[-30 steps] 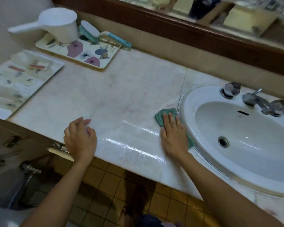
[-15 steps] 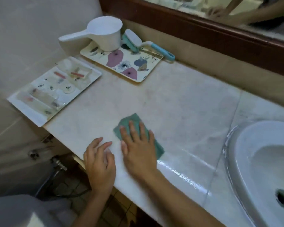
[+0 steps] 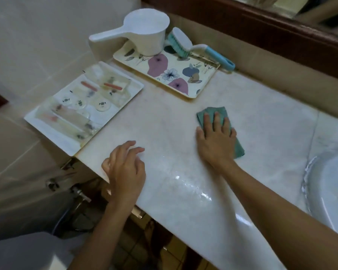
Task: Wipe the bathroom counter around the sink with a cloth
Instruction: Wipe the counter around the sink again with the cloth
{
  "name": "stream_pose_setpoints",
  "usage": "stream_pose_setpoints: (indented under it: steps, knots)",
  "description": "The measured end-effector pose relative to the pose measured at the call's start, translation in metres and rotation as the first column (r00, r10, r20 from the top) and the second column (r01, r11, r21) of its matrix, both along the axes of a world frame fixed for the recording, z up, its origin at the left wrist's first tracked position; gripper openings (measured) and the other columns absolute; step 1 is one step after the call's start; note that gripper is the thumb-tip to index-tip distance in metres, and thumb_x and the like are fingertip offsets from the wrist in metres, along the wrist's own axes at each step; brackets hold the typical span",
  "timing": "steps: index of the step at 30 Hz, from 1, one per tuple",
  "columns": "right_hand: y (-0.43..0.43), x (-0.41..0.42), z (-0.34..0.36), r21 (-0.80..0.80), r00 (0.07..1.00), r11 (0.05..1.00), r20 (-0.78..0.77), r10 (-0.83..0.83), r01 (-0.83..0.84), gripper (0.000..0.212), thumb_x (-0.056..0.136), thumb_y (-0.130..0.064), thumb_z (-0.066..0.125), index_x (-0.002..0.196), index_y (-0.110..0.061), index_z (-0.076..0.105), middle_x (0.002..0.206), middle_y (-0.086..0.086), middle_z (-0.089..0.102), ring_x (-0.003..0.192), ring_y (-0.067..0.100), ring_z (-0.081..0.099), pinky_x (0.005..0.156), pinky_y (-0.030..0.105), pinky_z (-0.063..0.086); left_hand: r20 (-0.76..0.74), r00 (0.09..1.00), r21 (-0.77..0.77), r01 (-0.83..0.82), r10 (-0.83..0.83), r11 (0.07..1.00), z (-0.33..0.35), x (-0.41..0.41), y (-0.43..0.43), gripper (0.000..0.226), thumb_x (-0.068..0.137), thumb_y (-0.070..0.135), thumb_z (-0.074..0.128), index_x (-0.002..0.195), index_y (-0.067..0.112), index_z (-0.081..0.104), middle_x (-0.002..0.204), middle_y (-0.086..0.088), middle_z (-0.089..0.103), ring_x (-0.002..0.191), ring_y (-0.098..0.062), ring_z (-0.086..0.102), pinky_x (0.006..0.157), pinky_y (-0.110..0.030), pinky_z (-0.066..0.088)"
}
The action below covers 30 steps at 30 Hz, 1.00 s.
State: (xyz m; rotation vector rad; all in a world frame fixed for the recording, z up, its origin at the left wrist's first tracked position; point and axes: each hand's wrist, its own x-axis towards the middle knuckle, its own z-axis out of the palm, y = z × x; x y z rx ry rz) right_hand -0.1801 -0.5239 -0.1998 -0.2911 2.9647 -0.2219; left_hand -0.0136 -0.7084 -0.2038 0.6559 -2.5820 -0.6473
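Right hand is flat on the green cloth, fingers straight and spread, pressing it onto the counter, not grabbing it. The cloth sits around mid-counter, well apart from the sink, which is off at about 4 o'clock from it. Left hand is at roughly 8 o'clock from the right one, near the front edge, fingers loosely curled with the tips on the marble and nothing in it. There's a wet shiny streak between the two forearms. The floral tray is at 11 o'clock from the cloth, with a white scoop and a brush on its far end. A white tray of clear packets is at 9 o'clock, hanging over the counter's end.
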Motion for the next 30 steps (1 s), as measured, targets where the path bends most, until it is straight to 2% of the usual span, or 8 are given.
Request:
stream_pose_setpoints:
  steps: [7, 13, 21, 23, 25, 28, 29, 30]
  knots:
    - [-0.113, 0.084, 0.002, -0.116, 0.961, 0.954, 0.002, 0.278, -0.276, 0.055, 0.102, -0.046, 0.022, 0.153, -0.032, 0.008, 0.162, -0.002, -0.001, 0.148, 0.025, -0.010, 0.119, 0.046, 0.000, -0.048, 0.997, 0.145, -0.059, 0.067, 0.988, -0.008, -0.001, -0.004, 0.027, 0.085, 0.019, 0.045, 0.091, 0.024, 0.070, 0.120, 0.005, 0.063, 0.115, -0.018, 0.054, 0.091, -0.032, 0.024]
    - [-0.035, 0.163, 0.006, -0.097, 0.921, 0.916, -0.019, 0.390, -0.390, 0.057, 0.099, -0.046, 0.035, 0.152, -0.032, 0.019, 0.161, -0.007, 0.015, 0.148, 0.020, 0.009, 0.115, 0.042, 0.011, -0.128, 0.991, 0.282, 0.013, 0.025, 0.959, 0.004, 0.003, -0.004, 0.023, 0.085, 0.021, 0.045, 0.096, 0.024, 0.065, 0.111, 0.008, 0.063, 0.107, -0.009, 0.051, 0.089, -0.029, 0.022]
    - [0.087, 0.155, 0.012, -0.255, 0.997, 0.966, -0.059, -0.047, 0.030, 0.051, 0.090, -0.016, 0.044, 0.141, -0.019, 0.042, 0.145, -0.005, 0.044, 0.133, 0.021, 0.044, 0.108, 0.028, 0.026, 0.209, 0.961, 0.157, 0.151, -0.182, 0.976, 0.011, -0.004, -0.002, 0.025, 0.081, 0.016, 0.067, 0.103, 0.028, 0.063, 0.127, 0.003, 0.051, 0.120, -0.023, 0.040, 0.095, -0.040, 0.029]
    - [0.088, 0.141, 0.029, -0.430, 0.955, 0.862, -0.005, -0.297, 0.267, 0.042, 0.093, -0.007, 0.049, 0.133, -0.017, 0.054, 0.123, -0.001, 0.064, 0.102, 0.018, 0.062, 0.087, 0.015, 0.035, 0.200, 0.956, 0.178, 0.183, -0.217, 0.967, 0.020, -0.010, 0.008, 0.027, 0.080, 0.015, 0.068, 0.103, 0.028, 0.063, 0.130, 0.004, 0.049, 0.122, -0.022, 0.039, 0.096, -0.037, 0.025]
    - [0.090, 0.122, 0.048, -0.616, 0.877, 0.648, 0.160, -0.454, 0.448, 0.029, 0.095, -0.010, 0.051, 0.120, -0.019, 0.064, 0.093, -0.003, 0.068, 0.072, 0.008, 0.058, 0.067, 0.016, 0.040, 0.156, 0.944, 0.185, 0.261, -0.290, 0.947, 0.028, -0.020, 0.023, 0.027, 0.081, 0.013, 0.068, 0.103, 0.028, 0.064, 0.131, 0.005, 0.048, 0.124, -0.021, 0.039, 0.097, -0.035, 0.024]
    - [0.105, 0.086, 0.074, -0.712, 0.735, 0.221, 0.578, -0.355, 0.666, 0.019, 0.095, -0.017, 0.053, 0.098, -0.018, 0.072, 0.087, 0.003, 0.068, 0.074, 0.014, 0.060, 0.068, 0.029, 0.046, 0.073, 0.915, 0.190, 0.378, -0.397, 0.906, 0.035, -0.048, 0.046, 0.029, 0.080, 0.007, 0.068, 0.103, 0.024, 0.066, 0.130, 0.003, 0.050, 0.121, -0.021, 0.042, 0.096, -0.032, 0.027]
    - [0.111, 0.074, 0.080, -0.700, 0.722, 0.205, 0.608, -0.331, 0.684, 0.017, 0.094, -0.018, 0.055, 0.099, -0.018, 0.072, 0.094, 0.004, 0.071, 0.081, 0.016, 0.063, 0.071, 0.031, 0.048, 0.055, 0.909, 0.189, 0.396, -0.413, 0.898, 0.036, -0.060, 0.052, 0.031, 0.078, 0.004, 0.068, 0.103, 0.022, 0.067, 0.129, 0.002, 0.051, 0.120, -0.022, 0.044, 0.094, -0.032, 0.028]
    - [0.118, 0.063, 0.081, -0.680, 0.731, 0.280, 0.576, -0.366, 0.677, 0.019, 0.093, -0.018, 0.057, 0.106, -0.019, 0.070, 0.103, 0.003, 0.071, 0.089, 0.017, 0.064, 0.076, 0.032, 0.050, 0.046, 0.907, 0.188, 0.403, -0.418, 0.896, 0.036, -0.072, 0.055, 0.031, 0.077, 0.003, 0.068, 0.103, 0.020, 0.067, 0.128, 0.000, 0.052, 0.119, -0.024, 0.045, 0.094, -0.032, 0.029]
